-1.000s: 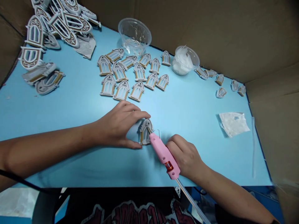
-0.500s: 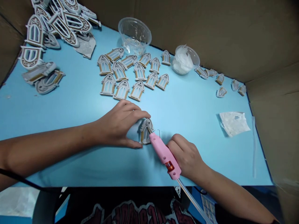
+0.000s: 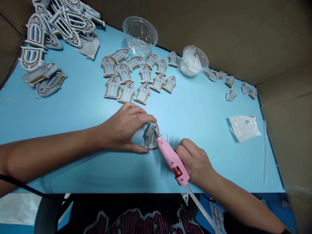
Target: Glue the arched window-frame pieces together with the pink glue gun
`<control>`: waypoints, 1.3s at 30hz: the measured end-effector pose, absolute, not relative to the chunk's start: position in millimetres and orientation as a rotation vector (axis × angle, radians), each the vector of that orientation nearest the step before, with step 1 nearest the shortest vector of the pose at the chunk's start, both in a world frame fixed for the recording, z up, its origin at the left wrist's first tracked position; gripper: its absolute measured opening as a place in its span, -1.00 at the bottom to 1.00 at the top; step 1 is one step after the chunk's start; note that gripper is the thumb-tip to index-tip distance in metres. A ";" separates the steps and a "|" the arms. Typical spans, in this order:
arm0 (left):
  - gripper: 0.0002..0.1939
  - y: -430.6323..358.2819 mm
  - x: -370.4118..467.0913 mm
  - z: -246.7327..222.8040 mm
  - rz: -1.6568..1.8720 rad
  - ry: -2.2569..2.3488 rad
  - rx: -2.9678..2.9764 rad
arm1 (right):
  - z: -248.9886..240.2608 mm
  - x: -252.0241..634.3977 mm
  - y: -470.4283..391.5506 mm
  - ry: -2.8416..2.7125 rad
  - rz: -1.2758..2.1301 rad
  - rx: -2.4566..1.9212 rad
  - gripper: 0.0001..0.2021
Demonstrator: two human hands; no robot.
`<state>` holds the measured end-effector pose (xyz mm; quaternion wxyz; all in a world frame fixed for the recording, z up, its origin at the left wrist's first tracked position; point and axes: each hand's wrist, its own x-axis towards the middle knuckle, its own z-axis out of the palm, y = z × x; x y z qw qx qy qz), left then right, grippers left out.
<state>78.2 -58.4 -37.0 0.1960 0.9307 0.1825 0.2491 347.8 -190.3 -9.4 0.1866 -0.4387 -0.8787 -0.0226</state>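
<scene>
My left hand (image 3: 129, 128) holds a small arched window piece (image 3: 151, 138) flat on the table, thumb at its lower edge and forefinger at its top. The piece is white and grey with gold side strips. In my right hand (image 3: 195, 161) is a pink hot glue gun (image 3: 172, 159), my fingers closed round its grip. Its metal nozzle touches or hovers just over the upper part of the window piece; I cannot tell which. A clear glue stick (image 3: 201, 206) sticks out of the gun's rear.
Several similar arched window pieces (image 3: 126, 93) lie beyond my left hand. Larger arched frames (image 3: 73, 26) are heaped at the far left. Two clear tubs (image 3: 140, 35) stand at the back, one with white flakes (image 3: 190, 63). Small pieces (image 3: 230, 95) and a white packet (image 3: 245, 128) lie rightward.
The nozzle tip has shifted very slightly up along the window piece. Both hands keep their hold, and the whole view has moved a little.
</scene>
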 end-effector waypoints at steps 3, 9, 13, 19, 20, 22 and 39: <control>-0.23 -58.3 77.7 -35.0 0.694 0.480 2.626 | -9.7 346.3 -190.2 -2.485 -0.115 -1.202 -0.66; -0.27 -58.9 76.3 -39.5 0.765 0.486 2.595 | -9.7 345.6 -191.2 -2.479 -0.119 -1.228 -0.66; -0.27 -59.4 75.4 -40.4 0.773 0.504 2.591 | -8.2 345.2 -191.4 -2.479 -0.079 -1.229 -0.65; -0.24 -60.9 75.1 -38.8 0.699 0.539 2.610 | -7.5 344.0 -191.2 -2.478 -0.074 -1.222 -0.65; -0.24 -61.3 74.8 -38.9 0.710 0.545 2.609 | -7.5 344.1 -191.1 -2.479 -0.079 -1.229 -0.65; -0.24 -62.0 74.6 -38.9 0.727 0.555 2.609 | -7.2 344.6 -190.7 -2.484 -0.069 -1.250 -0.67; -0.17 -45.7 112.5 -38.1 0.699 0.676 2.570 | 16.0 386.3 -176.5 -2.063 -0.256 -1.582 -0.87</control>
